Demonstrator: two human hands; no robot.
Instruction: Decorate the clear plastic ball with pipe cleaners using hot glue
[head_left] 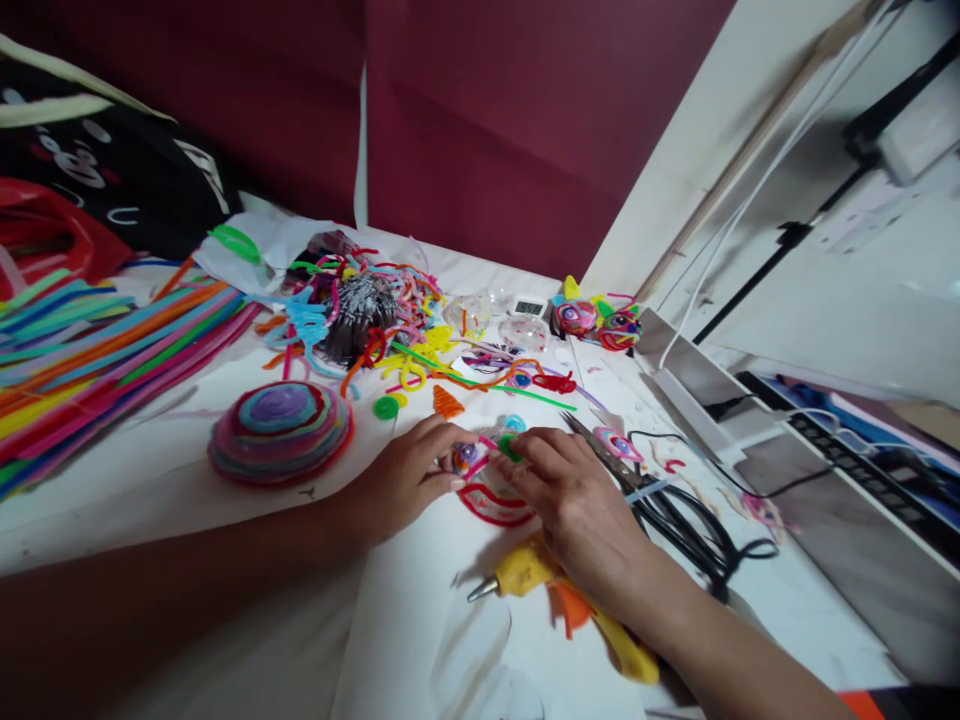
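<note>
My left hand (412, 475) is closed, thumb and fingers pinching a small eye-shaped pipe-cleaner coil (466, 458) with a purple and white centre and pink edge. Beside it, the bent fingers of my right hand (574, 495) press together at a green pipe-cleaner piece (509, 446). Between and just below the hands lies a red pipe-cleaner outline shaped like lips (496, 516). It seems to sit on a clear, shiny piece, partly covered by my fingers. Under my right wrist lies a yellow glue gun (525, 566) with an orange trigger, its metal nozzle pointing left.
A striped coiled dome (281, 430) sits left, near bundled pipe cleaners (150, 370). Scissors (611, 450) and a looped black cable (697, 530) lie right. Behind are tangled scraps (420, 290), a small digital timer (529, 307) and two decorated balls (596, 318).
</note>
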